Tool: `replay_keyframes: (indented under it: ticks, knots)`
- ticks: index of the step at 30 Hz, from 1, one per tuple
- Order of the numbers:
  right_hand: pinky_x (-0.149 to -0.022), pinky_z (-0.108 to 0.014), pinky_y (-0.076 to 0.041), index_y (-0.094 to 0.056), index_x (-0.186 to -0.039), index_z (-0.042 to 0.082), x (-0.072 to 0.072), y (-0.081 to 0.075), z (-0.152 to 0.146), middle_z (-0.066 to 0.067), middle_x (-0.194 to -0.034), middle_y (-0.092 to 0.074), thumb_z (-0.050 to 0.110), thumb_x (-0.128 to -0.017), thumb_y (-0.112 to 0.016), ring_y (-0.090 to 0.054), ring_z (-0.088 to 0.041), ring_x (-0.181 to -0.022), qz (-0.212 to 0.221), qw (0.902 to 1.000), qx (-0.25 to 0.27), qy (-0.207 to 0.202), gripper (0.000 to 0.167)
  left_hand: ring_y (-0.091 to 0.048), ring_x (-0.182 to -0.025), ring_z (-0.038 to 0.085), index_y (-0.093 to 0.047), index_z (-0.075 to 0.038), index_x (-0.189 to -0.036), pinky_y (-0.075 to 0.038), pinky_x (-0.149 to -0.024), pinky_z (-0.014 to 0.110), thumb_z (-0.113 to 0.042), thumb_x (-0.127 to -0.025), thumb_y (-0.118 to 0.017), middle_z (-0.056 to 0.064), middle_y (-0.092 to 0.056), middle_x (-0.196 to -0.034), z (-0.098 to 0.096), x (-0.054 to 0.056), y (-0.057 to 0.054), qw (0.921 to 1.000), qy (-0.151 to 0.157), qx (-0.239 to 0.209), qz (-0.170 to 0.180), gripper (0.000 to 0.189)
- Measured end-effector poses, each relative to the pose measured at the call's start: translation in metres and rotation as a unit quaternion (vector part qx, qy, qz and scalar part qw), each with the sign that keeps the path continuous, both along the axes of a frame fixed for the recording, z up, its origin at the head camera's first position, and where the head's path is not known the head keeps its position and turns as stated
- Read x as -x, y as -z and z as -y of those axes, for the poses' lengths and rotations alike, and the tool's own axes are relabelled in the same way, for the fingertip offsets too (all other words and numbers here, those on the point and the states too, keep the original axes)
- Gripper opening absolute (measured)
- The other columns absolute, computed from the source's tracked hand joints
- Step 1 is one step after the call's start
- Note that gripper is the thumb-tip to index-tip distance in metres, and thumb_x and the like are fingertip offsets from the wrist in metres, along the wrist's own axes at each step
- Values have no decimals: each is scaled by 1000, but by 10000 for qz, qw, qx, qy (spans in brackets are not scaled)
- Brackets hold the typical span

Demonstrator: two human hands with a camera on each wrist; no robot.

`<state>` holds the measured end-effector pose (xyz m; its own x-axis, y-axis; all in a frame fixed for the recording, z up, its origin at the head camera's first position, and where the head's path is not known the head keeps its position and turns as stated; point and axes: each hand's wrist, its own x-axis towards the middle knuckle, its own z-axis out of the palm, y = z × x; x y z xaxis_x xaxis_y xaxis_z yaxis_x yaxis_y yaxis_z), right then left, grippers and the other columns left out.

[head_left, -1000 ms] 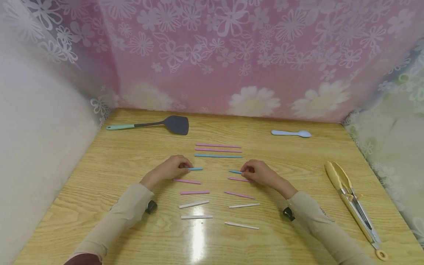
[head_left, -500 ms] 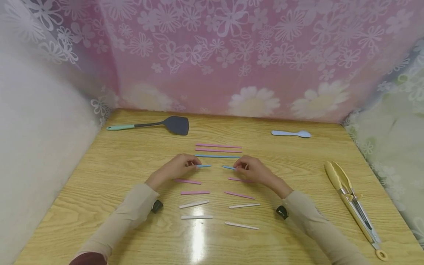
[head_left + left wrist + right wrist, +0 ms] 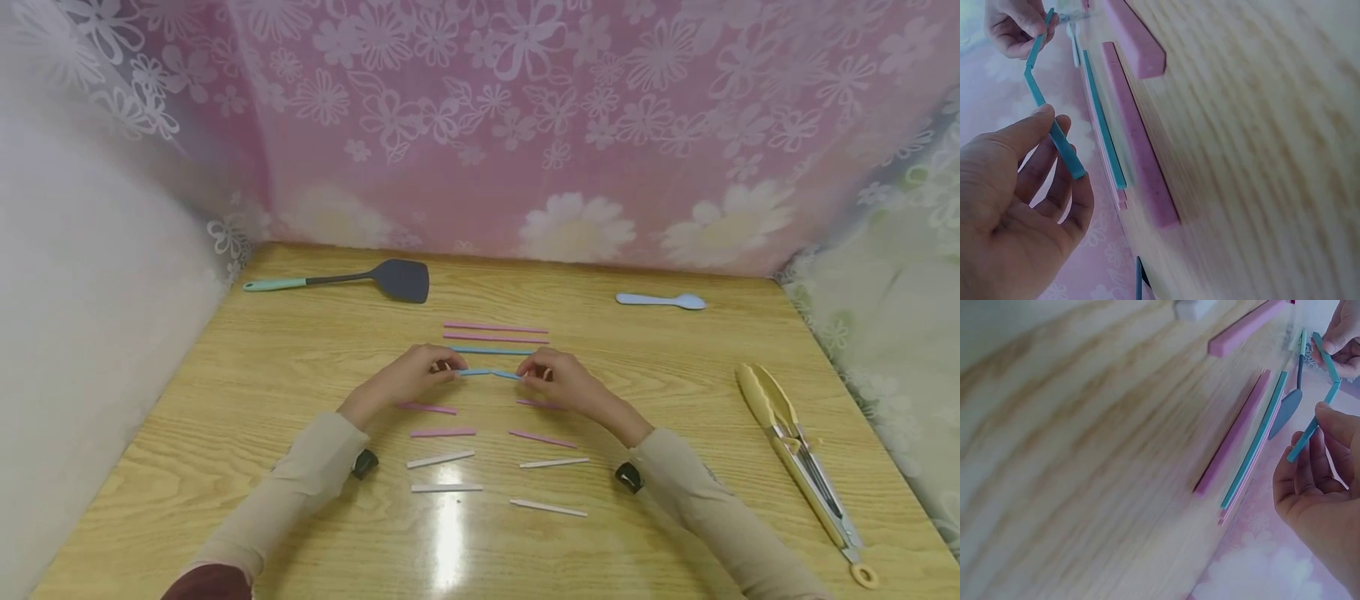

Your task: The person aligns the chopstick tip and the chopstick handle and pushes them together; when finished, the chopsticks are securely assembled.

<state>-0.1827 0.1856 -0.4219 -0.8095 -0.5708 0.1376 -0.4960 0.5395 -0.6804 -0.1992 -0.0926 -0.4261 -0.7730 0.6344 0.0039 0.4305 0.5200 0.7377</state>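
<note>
My left hand (image 3: pixel 422 372) pinches one blue chopstick half (image 3: pixel 474 372) between thumb and fingers. Opposite it, my right hand (image 3: pixel 561 379) pinches another blue chopstick half (image 3: pixel 506 375). Their inner ends meet at a slight angle, seen as a bend in both wrist views; whether they are joined I cannot tell. Both pieces are held above the table. Just beyond the hands lies a full-length blue chopstick (image 3: pixel 491 350), with two pink chopsticks (image 3: pixel 495 337) behind it. Nearer me are pink halves (image 3: pixel 442 432) and white halves (image 3: pixel 446 488), in a left and a right column.
A dark spatula with a green handle (image 3: pixel 405 281) lies at the back left of the wooden table (image 3: pixel 225 400). At the back right is a pale blue spoon (image 3: pixel 660 301). Yellow-tipped tongs (image 3: pixel 802 467) lie along the right side. A floral curtain (image 3: pixel 480 167) hangs behind.
Both hands have moved inward and slightly away from me, bringing the two blue chopstick halves from well apart to touching at their ends. The other things lie as before.
</note>
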Motion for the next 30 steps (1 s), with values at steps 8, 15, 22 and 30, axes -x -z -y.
replay_keyframes:
  ticks: [8, 15, 22, 30]
  knots:
    - [-67, -25, -50, -69, -95, 2, -1, -3, 1, -3, -85, -64, 6, -90, -64, -55, -11, -76, 91, 9998, -151, 68, 8, -60, -90, 16, -67, -4, -108, -51, -81, 29, -10, -94, -59, 7, -67, -101, -1, 0, -1, 10000, 11, -10, -87, 17]
    - [-69, -27, -49, -68, -104, -1, -1, -3, 2, -6, -90, -61, 3, -92, -60, -52, -14, -79, 159, 9998, -126, 18, 15, -61, -94, 17, -66, -3, -111, -51, -84, 30, -11, -95, -58, 7, -67, -102, -2, -2, -2, 9998, 84, 42, -150, 19]
    - [-65, -23, -44, -68, -104, -1, -2, 2, 4, -5, -89, -57, 3, -91, -60, -46, -12, -73, 160, 9998, 28, 80, 15, -63, -98, 21, -66, 0, -115, -52, -85, 30, -12, -95, -57, 10, -68, -107, -4, -2, 0, 9993, 233, 131, -278, 24]
    - [-60, -21, -42, -69, -100, -2, -3, 3, 6, -4, -87, -58, 6, -90, -64, -44, -10, -70, -107, 9999, -42, 116, 14, -63, -106, 25, -65, 2, -117, -52, -87, 32, -15, -96, -56, 15, -65, -119, -6, -4, 1, 9989, 306, 203, -305, 28]
